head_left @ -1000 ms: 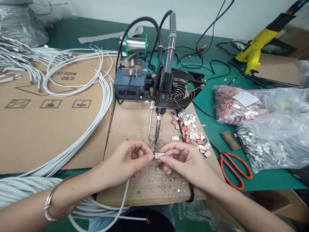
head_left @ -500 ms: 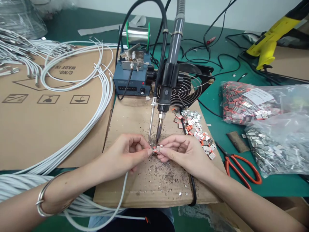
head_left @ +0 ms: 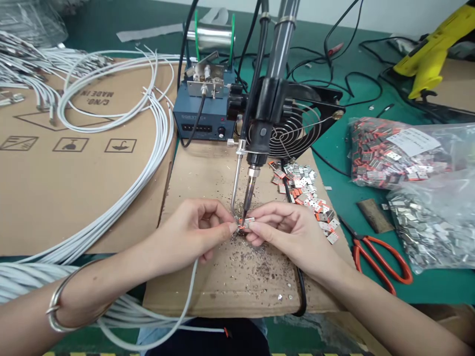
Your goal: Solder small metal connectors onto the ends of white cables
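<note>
My left hand (head_left: 202, 232) is closed in a pinch on the end of a white cable (head_left: 191, 284), which hangs below the palm toward my lap. Between the thumb and fingers of my right hand (head_left: 284, 230) is a small metal USB connector (head_left: 250, 221) with an orange part. Cable end and connector meet under the tip of a soldering iron (head_left: 249, 195) clamped upright in a stand. Beside the iron, a thin bent metal solder feed tube (head_left: 235, 190) comes down to the same spot. My fingers partly hide the joint.
Loose USB connectors (head_left: 302, 185) lie right of the iron, on cardboard (head_left: 193, 183). Further right are orange-handled cutters (head_left: 382, 257) and bags of connectors (head_left: 393, 158) and metal pieces (head_left: 434, 222). Behind stand a blue solder feeder (head_left: 202, 118), a solder spool (head_left: 213, 37) and a fan (head_left: 285, 133). White cables (head_left: 144, 173) fill the left.
The view has shifted slightly, so the bench things sit a little further right. Both hands stay at the iron tip, still pinching the cable and the connector.
</note>
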The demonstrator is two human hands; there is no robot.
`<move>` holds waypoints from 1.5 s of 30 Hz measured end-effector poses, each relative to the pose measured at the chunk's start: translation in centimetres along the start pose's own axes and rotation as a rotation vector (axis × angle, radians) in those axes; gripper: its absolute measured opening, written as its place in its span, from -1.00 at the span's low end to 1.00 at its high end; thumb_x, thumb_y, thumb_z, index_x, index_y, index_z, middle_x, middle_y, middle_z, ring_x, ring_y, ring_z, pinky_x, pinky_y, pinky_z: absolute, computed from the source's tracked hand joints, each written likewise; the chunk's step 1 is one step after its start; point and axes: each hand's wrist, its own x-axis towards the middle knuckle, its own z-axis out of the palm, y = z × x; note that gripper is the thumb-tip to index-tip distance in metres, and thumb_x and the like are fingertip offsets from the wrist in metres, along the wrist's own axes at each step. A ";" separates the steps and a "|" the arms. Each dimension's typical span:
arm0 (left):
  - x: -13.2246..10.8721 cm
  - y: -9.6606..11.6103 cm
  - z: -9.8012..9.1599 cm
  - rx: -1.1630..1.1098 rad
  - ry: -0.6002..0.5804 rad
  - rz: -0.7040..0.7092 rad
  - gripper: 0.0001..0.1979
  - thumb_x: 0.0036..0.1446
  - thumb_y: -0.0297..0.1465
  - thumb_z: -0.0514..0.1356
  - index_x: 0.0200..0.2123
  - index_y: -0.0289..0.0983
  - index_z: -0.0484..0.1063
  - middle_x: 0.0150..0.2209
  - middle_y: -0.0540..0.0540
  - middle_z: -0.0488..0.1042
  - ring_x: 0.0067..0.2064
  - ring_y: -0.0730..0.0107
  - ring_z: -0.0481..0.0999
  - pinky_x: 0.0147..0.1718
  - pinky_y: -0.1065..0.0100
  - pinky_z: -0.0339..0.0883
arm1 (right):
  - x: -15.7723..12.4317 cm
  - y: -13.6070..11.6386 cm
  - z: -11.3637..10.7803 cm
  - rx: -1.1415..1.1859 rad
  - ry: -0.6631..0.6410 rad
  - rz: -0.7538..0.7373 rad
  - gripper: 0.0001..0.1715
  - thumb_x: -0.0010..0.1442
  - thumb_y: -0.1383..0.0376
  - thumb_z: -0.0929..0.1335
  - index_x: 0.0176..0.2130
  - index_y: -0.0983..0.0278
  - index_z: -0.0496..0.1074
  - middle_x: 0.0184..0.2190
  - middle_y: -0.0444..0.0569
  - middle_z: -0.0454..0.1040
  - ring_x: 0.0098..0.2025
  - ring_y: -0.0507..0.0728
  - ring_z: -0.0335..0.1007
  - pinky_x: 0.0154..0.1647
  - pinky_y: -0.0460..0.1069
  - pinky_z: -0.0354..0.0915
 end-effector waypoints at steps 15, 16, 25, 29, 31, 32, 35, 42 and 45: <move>0.1 -0.2 0.0 0.013 -0.007 0.018 -0.87 -0.03 -0.37 0.22 -0.52 -0.29 0.34 -0.77 0.16 0.25 -0.75 0.61 0.24 -0.77 0.60 0.13 | -0.1 0.0 -0.1 -0.044 0.007 -0.027 -0.89 -0.12 0.40 0.47 -0.46 0.31 0.50 -0.65 -0.16 0.51 -0.65 -0.04 0.42 -0.66 -0.20 0.40; 0.1 -0.2 0.0 0.007 -0.009 0.023 -0.86 -0.04 -0.37 0.23 -0.51 -0.29 0.34 -0.77 0.16 0.26 -0.75 0.62 0.24 -0.77 0.60 0.13 | -0.1 0.0 -0.1 -0.047 0.001 -0.025 -0.89 -0.11 0.40 0.46 -0.46 0.31 0.50 -0.66 -0.16 0.50 -0.65 -0.04 0.41 -0.67 -0.21 0.39; 0.2 -0.2 -0.1 0.022 -0.013 0.007 -0.85 -0.05 -0.35 0.23 -0.52 -0.28 0.33 -0.78 0.17 0.25 -0.75 0.60 0.25 -0.76 0.58 0.13 | -0.1 -0.1 0.0 -0.056 0.018 -0.017 -0.91 -0.11 0.42 0.45 -0.46 0.31 0.49 -0.68 -0.18 0.48 -0.69 -0.06 0.37 -0.72 -0.21 0.36; 0.3 -0.5 -0.3 0.021 -0.029 0.030 -0.84 -0.07 -0.33 0.25 -0.51 -0.28 0.34 -0.77 0.16 0.26 -0.76 0.59 0.24 -0.77 0.56 0.11 | 0.0 -0.2 0.0 -0.088 0.007 -0.019 -0.91 -0.11 0.40 0.46 -0.46 0.31 0.49 -0.70 -0.20 0.46 -0.71 -0.06 0.36 -0.73 -0.21 0.34; 0.3 -0.6 -0.3 0.034 -0.029 0.034 -0.83 -0.06 -0.31 0.25 -0.50 -0.28 0.35 -0.77 0.16 0.26 -0.76 0.59 0.25 -0.77 0.56 0.11 | 0.0 -0.1 0.0 -0.089 0.018 -0.015 -0.91 -0.11 0.39 0.46 -0.46 0.31 0.49 -0.70 -0.20 0.46 -0.72 -0.07 0.34 -0.74 -0.21 0.33; 0.3 -0.6 -0.3 0.041 -0.026 0.028 -0.82 -0.06 -0.31 0.25 -0.50 -0.28 0.35 -0.77 0.16 0.26 -0.75 0.59 0.26 -0.77 0.57 0.12 | 0.0 0.0 0.0 -0.087 0.024 -0.012 -0.91 -0.11 0.39 0.46 -0.46 0.31 0.49 -0.70 -0.20 0.46 -0.72 -0.07 0.34 -0.74 -0.21 0.33; 0.2 -0.5 -0.2 0.053 -0.014 0.001 -0.83 -0.04 -0.32 0.24 -0.51 -0.29 0.34 -0.77 0.16 0.26 -0.74 0.60 0.26 -0.75 0.58 0.13 | 0.0 0.1 0.0 -0.080 0.024 -0.017 -0.91 -0.11 0.39 0.45 -0.45 0.31 0.50 -0.70 -0.20 0.46 -0.72 -0.07 0.34 -0.74 -0.21 0.33; 0.0 -0.1 0.0 0.071 -0.005 0.000 -0.86 -0.01 -0.38 0.21 -0.52 -0.30 0.34 -0.78 0.16 0.25 -0.75 0.62 0.25 -0.75 0.59 0.10 | 0.0 0.0 -0.1 -0.053 0.022 -0.006 -0.93 -0.12 0.42 0.45 -0.48 0.32 0.50 -0.73 -0.20 0.46 -0.74 -0.08 0.33 -0.75 -0.23 0.31; 0.0 0.0 0.1 0.056 -0.010 0.007 -0.86 -0.01 -0.37 0.21 -0.52 -0.30 0.34 -0.77 0.16 0.25 -0.75 0.62 0.26 -0.75 0.60 0.12 | -0.1 -0.2 -0.2 -0.041 0.012 0.001 -0.92 -0.12 0.42 0.46 -0.48 0.32 0.51 -0.71 -0.19 0.47 -0.73 -0.09 0.32 -0.74 -0.25 0.31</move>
